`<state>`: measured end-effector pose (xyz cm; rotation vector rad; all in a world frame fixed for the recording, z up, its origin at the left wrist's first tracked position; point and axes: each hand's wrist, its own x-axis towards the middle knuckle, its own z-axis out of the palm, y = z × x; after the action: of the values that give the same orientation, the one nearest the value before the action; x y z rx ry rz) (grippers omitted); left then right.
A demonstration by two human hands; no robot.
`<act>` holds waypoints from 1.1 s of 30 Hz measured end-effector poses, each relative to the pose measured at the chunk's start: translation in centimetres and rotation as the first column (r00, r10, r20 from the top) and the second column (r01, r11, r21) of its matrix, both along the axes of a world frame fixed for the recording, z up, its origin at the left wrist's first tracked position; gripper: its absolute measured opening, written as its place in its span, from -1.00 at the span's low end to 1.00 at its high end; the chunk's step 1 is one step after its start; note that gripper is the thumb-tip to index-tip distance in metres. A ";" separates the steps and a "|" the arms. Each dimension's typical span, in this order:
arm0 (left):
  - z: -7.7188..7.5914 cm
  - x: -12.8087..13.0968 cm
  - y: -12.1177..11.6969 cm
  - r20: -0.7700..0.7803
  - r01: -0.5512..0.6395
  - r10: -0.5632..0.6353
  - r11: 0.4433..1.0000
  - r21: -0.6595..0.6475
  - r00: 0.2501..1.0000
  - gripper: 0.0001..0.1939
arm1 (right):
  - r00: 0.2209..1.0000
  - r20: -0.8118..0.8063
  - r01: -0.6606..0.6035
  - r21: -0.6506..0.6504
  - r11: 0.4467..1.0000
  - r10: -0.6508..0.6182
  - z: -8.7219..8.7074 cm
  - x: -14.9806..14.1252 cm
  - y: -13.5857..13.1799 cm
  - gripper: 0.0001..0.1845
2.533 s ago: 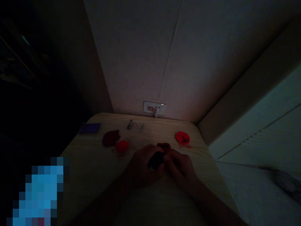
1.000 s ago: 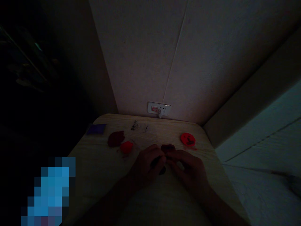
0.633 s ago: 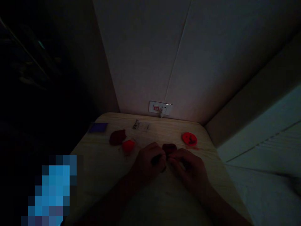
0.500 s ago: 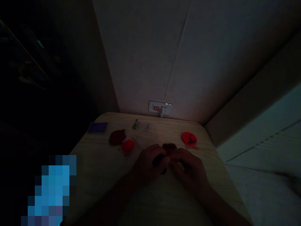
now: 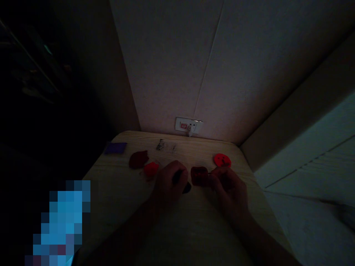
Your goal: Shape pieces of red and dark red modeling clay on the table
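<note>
My left hand is closed around a black clay-like lump. Another dark rounded piece shows just below its fingers, perhaps on the table. My right hand is pinched at the right side of a dark red, squarish piece with a darker rim along its top. A thin dark strand appears at these fingertips; the dim light hides its exact hold. Behind the right hand lies a bright red disc with dark marks like a face.
On the left of the wooden table lie a dark red flat piece, a bright red lump and a purple packet. A clear wrapper rests near the wall, below a socket with a plug.
My hands have moved apart, the left one slightly left and the right one to the right. The dark red piece between them now shows more fully.
</note>
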<state>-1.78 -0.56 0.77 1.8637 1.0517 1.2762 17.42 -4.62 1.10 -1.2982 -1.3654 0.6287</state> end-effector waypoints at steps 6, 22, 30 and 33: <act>1.1 -0.6 0.3 0.232 -0.097 0.123 0.988 -0.122 0.965 -0.81 | 1.000 -0.019 0.016 0.031 0.999 -0.016 -0.3 0.1 0.4 -0.77; 7.0 -3.5 11.0 -0.096 -0.457 0.447 0.864 -0.211 0.890 -0.82 | 0.981 -0.174 -0.105 -0.079 0.991 0.090 -0.3 -0.3 0.6 -0.67; 3.8 -4.6 14.0 -0.268 -0.348 0.261 0.863 -0.367 0.928 -0.89 | 0.953 -0.197 -0.240 -0.028 0.970 0.230 -0.4 -0.1 0.8 -0.70; 3.3 -4.6 14.2 -0.286 -0.351 0.253 0.859 -0.373 0.924 -0.89 | 0.942 -0.250 -0.242 -0.046 0.969 0.224 -0.4 -0.2 0.8 -0.65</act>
<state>-6.41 13.62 4.02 1.5726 1.6564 0.9094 17.21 -3.85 0.70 -1.0850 -1.3104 0.9792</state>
